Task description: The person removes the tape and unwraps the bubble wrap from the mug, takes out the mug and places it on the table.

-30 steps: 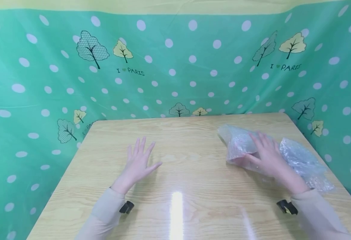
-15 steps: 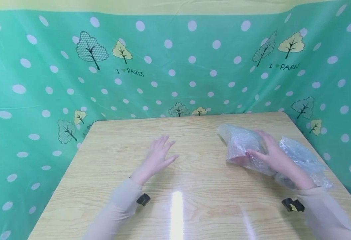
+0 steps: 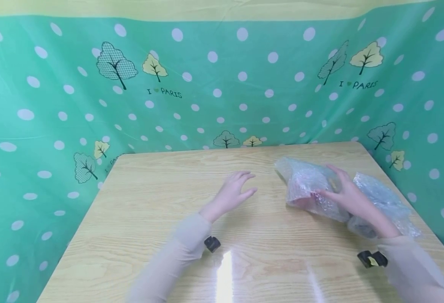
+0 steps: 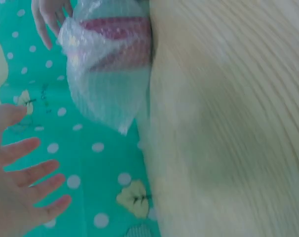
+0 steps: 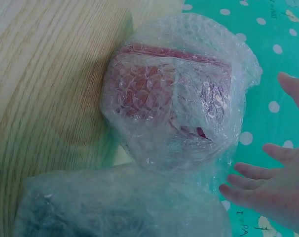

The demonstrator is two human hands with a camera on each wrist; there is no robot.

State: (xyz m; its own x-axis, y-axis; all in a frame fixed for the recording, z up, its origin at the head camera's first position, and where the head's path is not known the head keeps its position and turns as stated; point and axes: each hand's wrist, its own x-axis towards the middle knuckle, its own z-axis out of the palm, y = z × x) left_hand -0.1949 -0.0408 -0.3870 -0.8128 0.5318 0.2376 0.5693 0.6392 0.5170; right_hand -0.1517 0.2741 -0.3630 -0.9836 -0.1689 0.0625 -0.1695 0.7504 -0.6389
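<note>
A bubble-wrapped package (image 3: 307,187) with something reddish inside lies on the right part of the table. My right hand (image 3: 352,200) is over its right end, thumb and fingers spread apart. In the right wrist view the fingers (image 5: 253,171) are stretched out beside the package (image 5: 174,89); whether they touch it I cannot tell. My left hand (image 3: 229,194) hovers left of the package, holding nothing. The left wrist view has its fingers (image 4: 36,170) spread apart. Beside my right forearm lies a second bubble-wrapped bundle (image 3: 385,200), dark inside in the right wrist view.
The wood-grain table (image 3: 161,185) spreads out left of the packages, with a bright light reflection (image 3: 224,277) near the front. A green dotted cloth (image 3: 207,84) hangs along the back and both sides. Black wrist devices (image 3: 372,259) sit at both sleeves.
My left hand has moved steadily rightward, nearer the package. My right hand has shifted slightly right along it, thumb and fingers now farther apart. The packages have stayed about where they were.
</note>
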